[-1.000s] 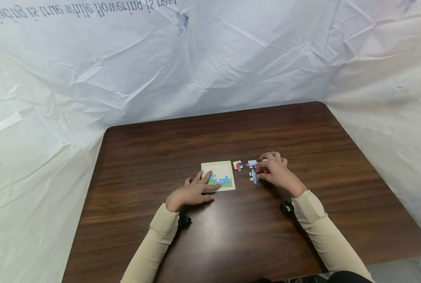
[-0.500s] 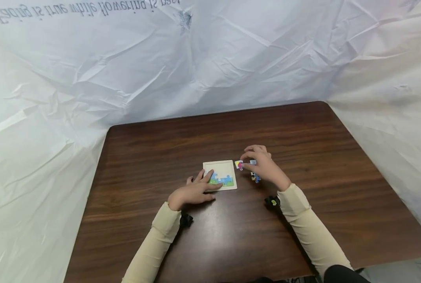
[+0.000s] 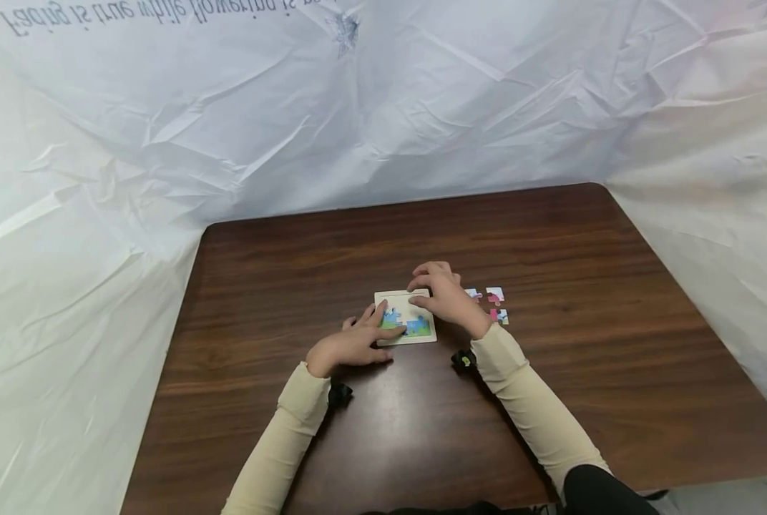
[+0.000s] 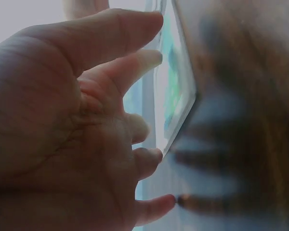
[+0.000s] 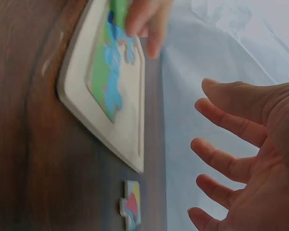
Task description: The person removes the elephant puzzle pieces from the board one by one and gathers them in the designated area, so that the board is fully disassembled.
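A small square puzzle tray (image 3: 421,340) with a pale frame lies mid-table, its near part filled with blue and green jigsaw pieces (image 3: 418,327). My left hand (image 3: 351,345) rests across the tray's left side with its fingers spread. My right hand (image 3: 446,297) hovers by the tray's far right corner, and the right wrist view shows its fingers loosely bent with nothing between them. Below that hand, a loose jigsaw piece (image 5: 132,204) in yellow, pink and blue lies beside the tray; in the head view the hand hides it.
More loose jigsaw pieces lie right of my right hand, among them a pink and white piece (image 3: 495,294) and a pink and blue piece (image 3: 501,316). The dark wooden table (image 3: 293,272) backs onto a white sheet (image 3: 383,107).
My right hand has moved left from the loose pieces, past the yellow and pink one, to the tray's corner. Pieces it covered now show. My left hand stays on the tray.
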Tool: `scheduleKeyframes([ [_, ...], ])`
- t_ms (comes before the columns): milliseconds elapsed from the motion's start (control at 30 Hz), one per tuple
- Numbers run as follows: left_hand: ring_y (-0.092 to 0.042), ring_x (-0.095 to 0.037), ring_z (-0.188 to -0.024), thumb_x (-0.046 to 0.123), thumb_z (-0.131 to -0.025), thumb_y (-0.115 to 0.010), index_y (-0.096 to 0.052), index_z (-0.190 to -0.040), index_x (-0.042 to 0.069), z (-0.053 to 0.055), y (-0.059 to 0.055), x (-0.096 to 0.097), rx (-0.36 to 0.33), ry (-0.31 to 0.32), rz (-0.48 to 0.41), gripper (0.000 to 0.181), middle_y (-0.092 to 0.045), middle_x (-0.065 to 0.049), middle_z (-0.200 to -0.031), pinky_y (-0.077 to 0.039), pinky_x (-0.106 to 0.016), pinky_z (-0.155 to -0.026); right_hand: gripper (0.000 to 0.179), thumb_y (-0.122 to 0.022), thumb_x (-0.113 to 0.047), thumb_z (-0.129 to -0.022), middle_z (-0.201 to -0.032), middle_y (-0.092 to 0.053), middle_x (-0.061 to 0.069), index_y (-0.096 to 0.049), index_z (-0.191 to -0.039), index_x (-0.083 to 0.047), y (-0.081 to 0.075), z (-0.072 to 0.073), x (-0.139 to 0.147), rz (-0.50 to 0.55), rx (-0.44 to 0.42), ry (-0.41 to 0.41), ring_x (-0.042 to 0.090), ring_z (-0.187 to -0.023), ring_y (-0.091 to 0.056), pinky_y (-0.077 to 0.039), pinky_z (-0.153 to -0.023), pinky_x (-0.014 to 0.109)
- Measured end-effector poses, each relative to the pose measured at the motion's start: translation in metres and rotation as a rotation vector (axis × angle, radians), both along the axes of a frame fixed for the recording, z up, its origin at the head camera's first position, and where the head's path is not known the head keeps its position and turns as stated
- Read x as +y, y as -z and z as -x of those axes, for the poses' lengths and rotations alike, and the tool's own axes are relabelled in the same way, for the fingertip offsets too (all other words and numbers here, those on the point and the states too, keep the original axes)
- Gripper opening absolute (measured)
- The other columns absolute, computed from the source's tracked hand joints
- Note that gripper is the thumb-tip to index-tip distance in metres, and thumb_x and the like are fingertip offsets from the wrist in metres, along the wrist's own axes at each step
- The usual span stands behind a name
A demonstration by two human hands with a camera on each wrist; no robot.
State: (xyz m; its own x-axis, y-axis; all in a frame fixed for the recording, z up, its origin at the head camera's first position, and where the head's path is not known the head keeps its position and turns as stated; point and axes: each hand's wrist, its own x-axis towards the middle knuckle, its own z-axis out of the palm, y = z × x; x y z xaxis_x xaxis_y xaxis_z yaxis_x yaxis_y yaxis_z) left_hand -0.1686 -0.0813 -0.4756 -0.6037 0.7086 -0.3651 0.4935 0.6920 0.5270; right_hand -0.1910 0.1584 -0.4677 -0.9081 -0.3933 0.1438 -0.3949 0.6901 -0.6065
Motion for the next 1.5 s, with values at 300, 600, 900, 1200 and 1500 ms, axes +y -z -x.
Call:
scheduleKeyframes([
  [300,0.005,-0.035,-0.154,0.032,-0.104,-0.059,-0.047,-0.154,0.023,0.003,-0.005,-0.008,-0.030,-0.026,0.022,0.051,0.003,-0.018,-0.168,-0.007,-0.066,-0.116,0.005,-0.078,-0.014,-0.092,-0.134,-0.055,0.016,-0.078,-0.093,-0.009,0.011,0.006,-0.022,-0.103,-0.059,-0.036,0.043,-0.135,-0.032,-0.021,-0.102,0.066],
  [600,0.003,-0.037,-0.154,0.034,-0.105,-0.057,-0.050,-0.152,0.025,0.001,-0.005,-0.005,-0.022,-0.037,0.048,0.048,0.001,-0.017,-0.168,-0.007,-0.067,-0.115,0.008,-0.079,-0.015,-0.090,-0.131,-0.059,0.013,-0.078,-0.082,-0.014,0.015,0.002,-0.035,-0.183,-0.076,-0.023,0.041,-0.134,-0.036,-0.025,-0.102,0.060],
  [900,0.002,-0.038,-0.153,0.034,-0.105,-0.057,-0.054,-0.149,0.025,-0.003,-0.004,-0.002,-0.019,-0.050,0.050,0.045,-0.001,-0.017,-0.168,-0.007,-0.068,-0.115,0.020,-0.076,-0.012,-0.092,-0.139,-0.054,0.013,-0.073,-0.073,-0.019,0.017,0.003,-0.037,-0.289,-0.029,-0.084,0.040,-0.138,-0.031,-0.025,-0.103,0.062],
  [1200,0.003,-0.036,-0.154,0.036,-0.106,-0.055,-0.053,-0.150,0.025,-0.005,-0.004,-0.001,-0.021,-0.049,0.057,0.045,0.000,-0.016,-0.168,-0.008,-0.067,-0.115,0.022,-0.076,-0.014,-0.093,-0.141,-0.051,0.013,-0.069,-0.073,-0.019,0.015,0.007,-0.032,-0.351,0.019,-0.215,0.038,-0.140,-0.028,-0.024,-0.105,0.064],
  [1500,0.004,-0.037,-0.153,0.034,-0.106,-0.056,-0.053,-0.149,0.024,-0.002,-0.006,-0.002,-0.018,-0.063,0.035,0.045,0.001,-0.017,-0.168,-0.006,-0.068,-0.115,0.025,-0.069,-0.010,-0.093,-0.139,-0.051,0.012,-0.065,-0.070,-0.020,0.007,0.013,-0.033,-0.367,0.079,-0.264,0.036,-0.139,-0.028,-0.021,-0.109,0.063],
])
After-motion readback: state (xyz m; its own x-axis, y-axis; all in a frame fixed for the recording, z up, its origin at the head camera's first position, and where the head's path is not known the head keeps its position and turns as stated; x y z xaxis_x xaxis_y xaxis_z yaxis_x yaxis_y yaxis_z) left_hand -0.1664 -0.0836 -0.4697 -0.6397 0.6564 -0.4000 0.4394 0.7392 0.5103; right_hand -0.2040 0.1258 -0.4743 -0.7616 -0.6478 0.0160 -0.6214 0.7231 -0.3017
